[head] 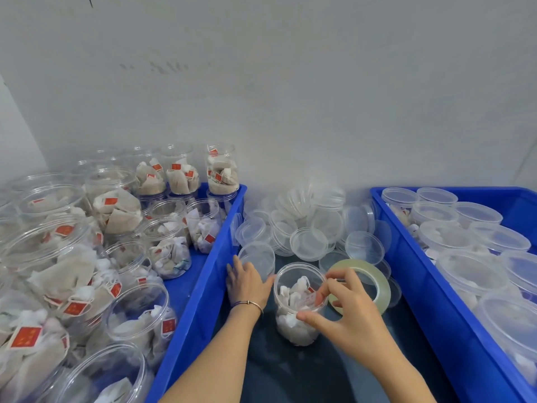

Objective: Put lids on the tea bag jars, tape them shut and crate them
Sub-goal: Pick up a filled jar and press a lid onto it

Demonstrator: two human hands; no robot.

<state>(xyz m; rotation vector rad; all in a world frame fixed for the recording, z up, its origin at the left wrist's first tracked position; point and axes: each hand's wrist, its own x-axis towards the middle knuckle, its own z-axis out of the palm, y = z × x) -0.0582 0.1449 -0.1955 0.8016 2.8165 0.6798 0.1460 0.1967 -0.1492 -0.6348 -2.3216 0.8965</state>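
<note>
wall [290,82]: plain grey-white, faint scuffs | surface [305,373]: dark | light: even, soft

Open jar of tea bags [299,303] stands upright on dark tabletop [305,370] btwn 2 blue crates. Right hand [345,312] w/ fingers at jar's rim, thumb on its side. Left hand [247,283] rests by a lid [257,257]. Tape roll [361,283] just behind right hand. Loose lid pile [308,225] at wall. Left crate [203,274]: unlidded jars. Right crate [406,257]: lidded ones.
</note>
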